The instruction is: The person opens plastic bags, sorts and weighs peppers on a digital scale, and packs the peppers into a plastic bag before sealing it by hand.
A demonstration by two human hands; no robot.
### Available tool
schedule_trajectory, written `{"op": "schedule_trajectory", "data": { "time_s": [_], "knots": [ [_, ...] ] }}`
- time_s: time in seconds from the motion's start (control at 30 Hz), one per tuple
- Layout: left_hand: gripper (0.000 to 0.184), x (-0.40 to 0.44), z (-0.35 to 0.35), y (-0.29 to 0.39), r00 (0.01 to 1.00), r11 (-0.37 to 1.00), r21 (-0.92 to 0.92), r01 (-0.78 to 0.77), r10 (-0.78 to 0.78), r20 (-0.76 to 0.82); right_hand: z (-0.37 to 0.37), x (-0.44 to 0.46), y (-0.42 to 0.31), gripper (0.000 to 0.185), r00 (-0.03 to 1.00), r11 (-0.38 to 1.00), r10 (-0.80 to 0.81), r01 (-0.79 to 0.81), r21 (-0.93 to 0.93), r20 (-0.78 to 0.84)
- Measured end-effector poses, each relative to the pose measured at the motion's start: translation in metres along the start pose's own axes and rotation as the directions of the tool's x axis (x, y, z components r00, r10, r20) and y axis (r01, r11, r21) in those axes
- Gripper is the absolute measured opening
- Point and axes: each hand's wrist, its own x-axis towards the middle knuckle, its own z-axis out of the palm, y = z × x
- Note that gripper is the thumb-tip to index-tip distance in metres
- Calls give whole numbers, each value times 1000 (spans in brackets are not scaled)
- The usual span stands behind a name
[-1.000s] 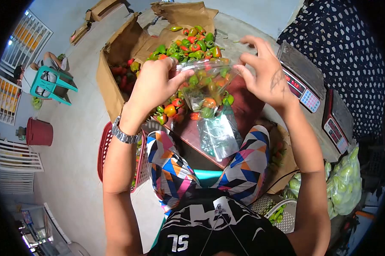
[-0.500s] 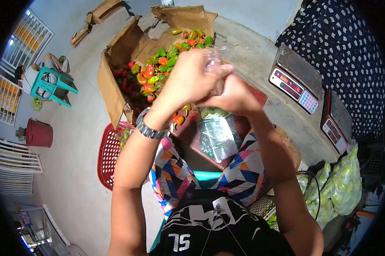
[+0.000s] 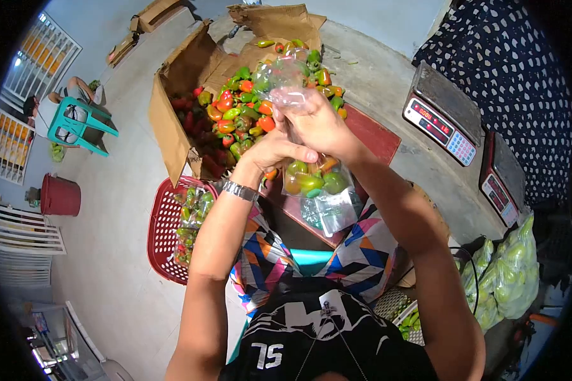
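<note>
A clear plastic bag of green and orange peppers hangs below my two hands at the middle. My left hand is closed round the gathered neck of the bag. Just above it my right hand is closed on the plastic too, and the loose top of the bag spreads out beyond its fingers. Behind the hands, loose red and green peppers lie heaped on the opened cardboard box. Flat empty plastic bags rest on the red board under the filled bag.
A red basket with bagged peppers stands at my left. Two digital scales are at the right, above large bags of green vegetables. A person sits on a teal chair at the far left, near a red bucket.
From holding the bag's opening spread, my hands have come together round its neck. The bag's filled part now shows below them, and my right hand has moved up above my left.
</note>
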Motion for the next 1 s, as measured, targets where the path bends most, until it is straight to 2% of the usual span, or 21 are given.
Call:
{"op": "schedule_trajectory", "data": {
  "time_s": [0.03, 0.07, 0.1, 0.13, 0.17, 0.2, 0.23, 0.27, 0.33, 0.37, 0.47, 0.5, 0.57, 0.6, 0.63, 0.73, 0.77, 0.87, 0.9, 1.0],
  "knots": [
    [90, 3, 1, -5, 999, 998, -46, 35, -35, -15, -3, 2, 0, 23, 995, 995, 77, -81, 52, 63],
    [87, 7, 4, -8, 997, 994, -91, 66, -69, -28, -4, 0, -1, 23, 995, 998, 64, -62, -28, 83],
    [69, 7, 12, -9, 999, 999, -25, 19, -20, -45, -5, -2, -10, 24, 993, 993, 51, -40, -107, 103],
    [62, 9, 11, -9, 999, 1000, 3, 30, -30, 13, -6, -2, -20, 24, 992, 983, 38, -15, -185, 124],
    [55, 11, 10, -11, 997, 999, 30, 43, -45, 69, -9, -2, -31, 21, 990, 938, -41, 84, -335, 134],
    [49, 11, 9, -14, 991, 997, 57, 55, -62, 122, -9, -2, -27, 18, 995, 977, 5, 16, -212, 99],
    [33, 13, 11, -18, 980, 999, 7, -34, 32, 198, -9, -1, -22, 16, 996, 996, 53, -47, -82, 73],
    [32, 12, 11, -20, 987, 1000, 20, -14, 10, 158, -8, 0, -17, 14, 993, 993, 105, -108, 52, 52],
    [29, 8, 20, -15, 996, 999, 47, 26, -29, 80, -7, -6, -35, 15, 991, 983, 136, -134, 124, -9],
    [27, 12, 22, -23, 997, 992, 97, -81, 80, 14, -7, -8, -39, 16, 988, 978, 150, -144, 149, -35],
    [23, 15, 24, -27, 994, 994, 103, -31, 42, -105, -4, -10, -38, 22, 976, 971, 158, -126, 205, -147],
    [18, 14, 25, -17, 1000, 989, 146, 16, -19, 23, -5, -11, -38, 26, 969, 970, 156, -113, 216, -193],
    [16, 13, 49, -21, 993, 984, 137, -111, 114, -15, -15, -16, -42, 35, 942, 836, 318, -225, 501, -107],
    [15, 11, 42, -16, 999, 967, 254, -22, 11, 42, -18, -17, -48, 40, 922, 731, 385, -275, 624, -44],
    [17, 9, 36, -11, 991, 925, 377, 48, -92, 98, -14, -15, -59, 47, 892, 720, 439, -274, 638, -112],
    [28, 10, 26, -24, 978, 969, 222, -112, 68, 197, -29, -13, -63, 50, 882, 597, 454, -193, 778, -129],
    [29, 5, 21, -27, 991, 986, 156, -61, 41, 130, -35, -12, -61, 52, 889, 588, 438, -171, 790, -134],
    [29, 0, 23, -40, 980, 986, -136, -94, 116, 162, -38, -14, -57, 52, 904, 549, 410, -140, 824, -120],
    [30, -1, 30, -44, 968, 957, -229, -177, 211, 138, -42, -15, -55, 52, 914, 528, 392, -127, 840, -108],
    [27, -10, 48, -49, 967, 924, -293, -244, 253, -10, -57, -16, -51, 52, 938, 513, 330, -81, 855, -109]
  ]
}}
